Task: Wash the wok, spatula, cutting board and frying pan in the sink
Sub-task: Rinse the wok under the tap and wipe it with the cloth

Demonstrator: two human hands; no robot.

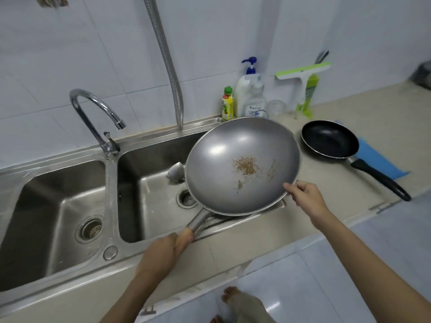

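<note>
Both hands carry the wok (242,166): the left hand (166,250) has a closed grip around the end of its metal handle (198,221), and the right hand (303,194) pinches the rim on the opposite side, thumb on the inner edge. Between the two grips the wok hangs tilted, its bowl facing the camera, partly over the right basin of the sink (149,190) and partly over the counter (326,183). Brownish dried residue (246,165) marks the middle of the bowl.

Beyond the right hand's grip, a black frying pan (330,142) sits on the counter, its handle pointing toward the counter's front edge, with a blue cutting board (377,159) under and behind it. Farther back against the tiled wall stand a pump bottle (247,87), a clear bottle (255,102), a small yellow-green bottle (227,103) and a green squeegee (303,73).

Beyond the left hand's grip, a grey object (176,172) lies in the right basin near the drain (186,198); what it is cannot be told. The faucet (98,113) rises from the divider between the basins.
</note>
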